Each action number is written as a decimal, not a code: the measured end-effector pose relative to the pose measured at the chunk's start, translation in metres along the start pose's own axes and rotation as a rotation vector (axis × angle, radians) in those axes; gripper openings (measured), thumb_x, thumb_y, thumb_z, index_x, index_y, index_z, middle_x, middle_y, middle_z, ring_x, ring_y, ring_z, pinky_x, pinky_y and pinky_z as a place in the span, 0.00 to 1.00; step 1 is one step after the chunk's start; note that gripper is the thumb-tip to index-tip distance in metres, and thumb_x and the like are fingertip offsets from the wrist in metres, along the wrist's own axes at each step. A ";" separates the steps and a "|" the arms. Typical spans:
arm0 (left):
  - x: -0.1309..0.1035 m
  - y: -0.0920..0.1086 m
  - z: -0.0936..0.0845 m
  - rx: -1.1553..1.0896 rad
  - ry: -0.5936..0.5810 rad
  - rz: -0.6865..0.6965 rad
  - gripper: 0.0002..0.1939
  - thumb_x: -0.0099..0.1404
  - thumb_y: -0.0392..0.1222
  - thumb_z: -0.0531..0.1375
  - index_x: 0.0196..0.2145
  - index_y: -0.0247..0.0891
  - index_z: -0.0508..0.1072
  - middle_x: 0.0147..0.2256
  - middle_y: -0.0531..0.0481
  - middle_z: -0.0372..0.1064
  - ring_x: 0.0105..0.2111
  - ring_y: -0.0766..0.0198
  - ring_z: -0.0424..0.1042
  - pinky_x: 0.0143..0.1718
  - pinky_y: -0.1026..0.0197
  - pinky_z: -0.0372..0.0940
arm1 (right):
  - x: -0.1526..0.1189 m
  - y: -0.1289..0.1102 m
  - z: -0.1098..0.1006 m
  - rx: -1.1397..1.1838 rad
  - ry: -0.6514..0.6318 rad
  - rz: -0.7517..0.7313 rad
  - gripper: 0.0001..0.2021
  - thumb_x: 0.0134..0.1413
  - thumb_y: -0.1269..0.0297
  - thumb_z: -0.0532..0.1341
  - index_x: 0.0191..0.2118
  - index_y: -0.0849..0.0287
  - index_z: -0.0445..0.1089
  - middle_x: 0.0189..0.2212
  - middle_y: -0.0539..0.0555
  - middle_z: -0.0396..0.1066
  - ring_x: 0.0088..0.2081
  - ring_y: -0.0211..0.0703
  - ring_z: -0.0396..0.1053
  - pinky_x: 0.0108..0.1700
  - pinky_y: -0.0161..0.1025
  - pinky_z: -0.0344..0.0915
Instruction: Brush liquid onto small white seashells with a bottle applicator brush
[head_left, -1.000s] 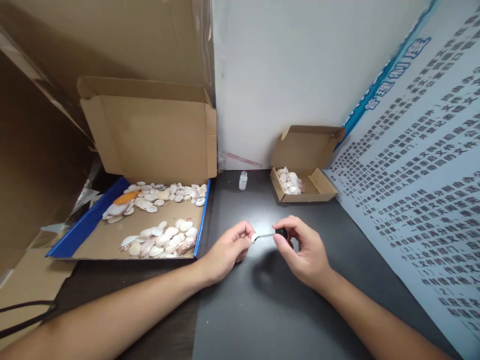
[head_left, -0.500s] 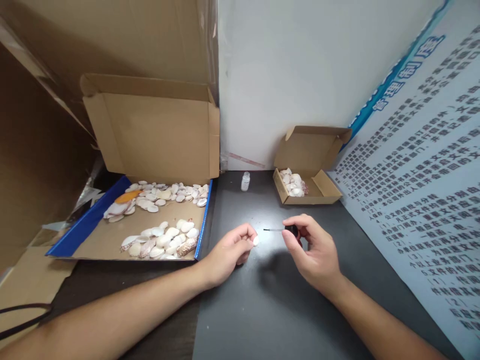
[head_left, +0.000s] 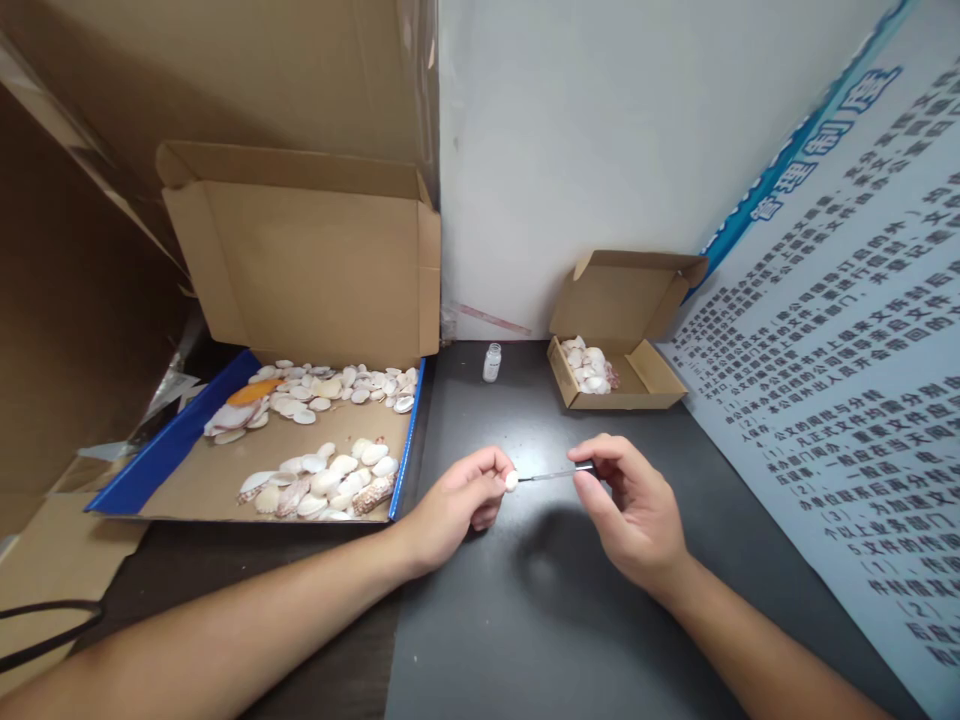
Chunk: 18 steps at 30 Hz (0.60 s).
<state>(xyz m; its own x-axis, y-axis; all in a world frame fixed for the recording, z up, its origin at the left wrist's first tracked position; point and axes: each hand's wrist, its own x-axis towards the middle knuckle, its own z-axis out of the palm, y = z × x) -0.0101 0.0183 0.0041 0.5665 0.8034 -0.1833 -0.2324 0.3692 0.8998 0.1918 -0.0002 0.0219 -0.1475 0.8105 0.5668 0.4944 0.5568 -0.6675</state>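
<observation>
Between thumb and finger, my left hand [head_left: 469, 500] pinches a small white seashell [head_left: 511, 481] above the dark table. My right hand [head_left: 626, 500] is closed on the black cap of a thin brush [head_left: 551, 476], whose tip points left and meets the shell's right side. Whether the bristles press on the shell or just reach its edge, I cannot tell. Farther back, a small clear glass bottle [head_left: 492, 363] stands upright with its mouth uncapped and a pale label on its side.
To the left, an open blue-edged cardboard box [head_left: 202, 480] holds two groups of seashells [head_left: 345, 475], with an orange shell [head_left: 253, 392] among them. At the back right sits a smaller open cardboard box [head_left: 626, 400] with a pile of shells [head_left: 589, 365]. A printed sheet [head_left: 840, 400] lines the right side.
The brush has moved left and slightly down relative to the shell, so its tip now meets it. My right hand has tilted the cap. My left hand stays nearly still.
</observation>
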 end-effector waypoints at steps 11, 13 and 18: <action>0.000 0.000 0.000 -0.070 0.019 -0.008 0.06 0.60 0.42 0.57 0.31 0.39 0.61 0.19 0.62 0.46 0.19 0.72 0.46 0.23 0.64 0.42 | 0.003 -0.002 0.001 -0.024 0.004 0.059 0.04 0.59 0.70 0.59 0.40 0.54 0.67 0.24 0.44 0.62 0.23 0.33 0.60 0.26 0.30 0.62; 0.001 0.001 0.000 -0.102 0.036 -0.013 0.06 0.59 0.41 0.57 0.31 0.39 0.61 0.19 0.62 0.46 0.18 0.73 0.46 0.23 0.64 0.43 | 0.001 -0.003 0.001 -0.006 -0.006 0.054 0.05 0.59 0.70 0.58 0.40 0.54 0.66 0.24 0.43 0.62 0.23 0.33 0.60 0.26 0.29 0.61; 0.002 0.003 0.000 -0.124 0.070 -0.033 0.06 0.59 0.40 0.57 0.31 0.39 0.61 0.19 0.62 0.47 0.17 0.73 0.47 0.22 0.65 0.46 | -0.001 -0.003 0.004 0.023 -0.032 0.058 0.04 0.60 0.70 0.58 0.40 0.54 0.66 0.23 0.43 0.60 0.23 0.33 0.60 0.25 0.29 0.61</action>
<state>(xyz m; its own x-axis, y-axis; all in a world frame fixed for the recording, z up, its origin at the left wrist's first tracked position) -0.0095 0.0209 0.0062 0.5200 0.8190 -0.2426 -0.3133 0.4471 0.8378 0.1871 -0.0019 0.0211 -0.1468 0.8470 0.5109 0.4830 0.5121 -0.7103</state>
